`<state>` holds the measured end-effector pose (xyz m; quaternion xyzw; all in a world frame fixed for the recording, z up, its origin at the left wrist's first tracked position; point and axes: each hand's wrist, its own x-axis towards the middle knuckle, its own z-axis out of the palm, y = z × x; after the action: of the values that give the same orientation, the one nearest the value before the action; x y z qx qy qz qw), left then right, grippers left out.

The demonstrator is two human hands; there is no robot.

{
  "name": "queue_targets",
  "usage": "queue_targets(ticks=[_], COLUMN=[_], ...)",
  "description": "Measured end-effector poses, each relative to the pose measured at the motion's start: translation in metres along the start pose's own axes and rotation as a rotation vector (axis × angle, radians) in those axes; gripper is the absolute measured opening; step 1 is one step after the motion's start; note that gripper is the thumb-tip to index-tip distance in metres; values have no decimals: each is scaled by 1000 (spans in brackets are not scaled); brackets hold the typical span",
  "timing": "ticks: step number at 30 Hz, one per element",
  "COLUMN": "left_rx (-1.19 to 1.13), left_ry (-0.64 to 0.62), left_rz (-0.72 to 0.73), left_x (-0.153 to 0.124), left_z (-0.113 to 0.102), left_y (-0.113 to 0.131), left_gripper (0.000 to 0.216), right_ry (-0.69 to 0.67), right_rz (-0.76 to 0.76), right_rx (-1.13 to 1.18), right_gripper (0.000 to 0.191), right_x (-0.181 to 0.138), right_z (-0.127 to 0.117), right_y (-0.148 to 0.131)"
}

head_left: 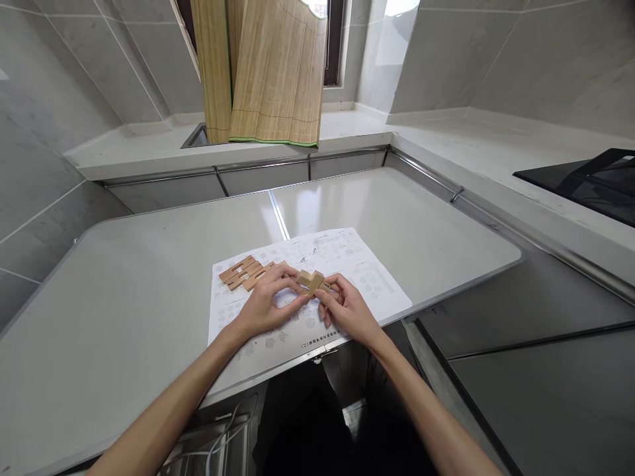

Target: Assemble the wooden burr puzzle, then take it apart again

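Observation:
Between my two hands are light wooden puzzle blocks [313, 281], fitted against each other at an angle just above the printed sheet. My left hand [270, 301] pinches them from the left with thumb and fingertips. From the right, my right hand [347, 307] grips them between thumb and index finger. How the blocks join is partly hidden by my fingers. Beyond my left hand, several flat reddish-brown wooden pieces [241, 272] with cut-out slots and dark markings lie side by side on the paper sheet [377, 291], which carries many small diagrams.
The sheet rests on a pale folding table [139, 297] with a metal seam and a latch at its near edge. Behind stands a white counter [357, 125] with bamboo mats [278, 79] by the window. A black cooktop [585, 178] is at right.

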<state>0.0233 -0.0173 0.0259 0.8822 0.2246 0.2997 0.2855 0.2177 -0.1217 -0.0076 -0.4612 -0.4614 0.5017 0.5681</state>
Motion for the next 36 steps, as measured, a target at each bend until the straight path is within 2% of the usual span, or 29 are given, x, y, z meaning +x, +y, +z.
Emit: queue_targets(ticks=[4, 7, 11, 18, 24, 36], left_rx=[-25, -35, -50, -116, -134, -167], left_ry=[-11, -19, -7, -42, -8, -40], left_rz=[-78, -104, -122, -210, -201, -230], left_x=[0, 0, 0, 3, 4, 5], left_z=[-3, -3, -4, -4, -5, -8], left_y=[1, 1, 0, -2, -1, 2], left_gripper=[23, 27, 30, 35, 34, 39], right_ry=[-22, 67, 192, 300, 340, 321], right_rz=[-11, -14, -61, -149, -192, -222], right_rx=[-17, -86, -289, -473, -506, -586], right_gripper=[34, 34, 28, 24, 21, 14], right_x=[0, -1, -3, -3, -5, -6], right_z=[-1, 2, 6, 11, 15, 15], right_y=[1, 2, 3, 6, 5, 9])
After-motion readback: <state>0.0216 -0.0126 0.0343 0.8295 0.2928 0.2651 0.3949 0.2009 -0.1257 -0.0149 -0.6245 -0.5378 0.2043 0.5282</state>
